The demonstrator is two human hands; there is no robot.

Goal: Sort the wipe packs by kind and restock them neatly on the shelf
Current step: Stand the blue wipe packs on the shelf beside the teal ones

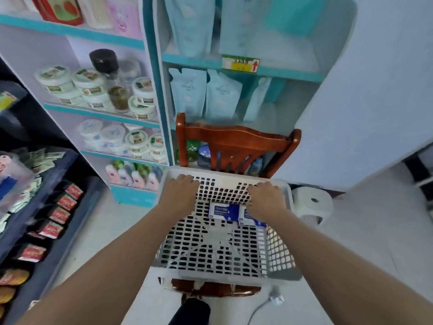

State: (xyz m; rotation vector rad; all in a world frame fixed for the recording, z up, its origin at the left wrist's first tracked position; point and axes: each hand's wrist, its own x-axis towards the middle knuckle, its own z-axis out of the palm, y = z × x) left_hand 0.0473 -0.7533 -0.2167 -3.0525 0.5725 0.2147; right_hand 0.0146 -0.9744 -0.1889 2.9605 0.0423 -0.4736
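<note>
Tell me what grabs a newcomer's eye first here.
A white perforated plastic basket sits centre frame on a reddish-brown wooden chair, with the left hand and right hand gripping its far rim. Blue-and-white wipe packs lie inside near that rim. Behind the chair, pale blue pouches stand on teal-edged shelves.

Single head-worn wide-angle view, forward and down, close over a basket [206,254], shelves [192,59] just beyond

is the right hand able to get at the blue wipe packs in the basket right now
Probably yes, though not while busy: the right hand grips the far wall of the basket, right beside the wipe packs. The basket is open-topped and nothing covers the packs, so letting go should suffice.
</note>
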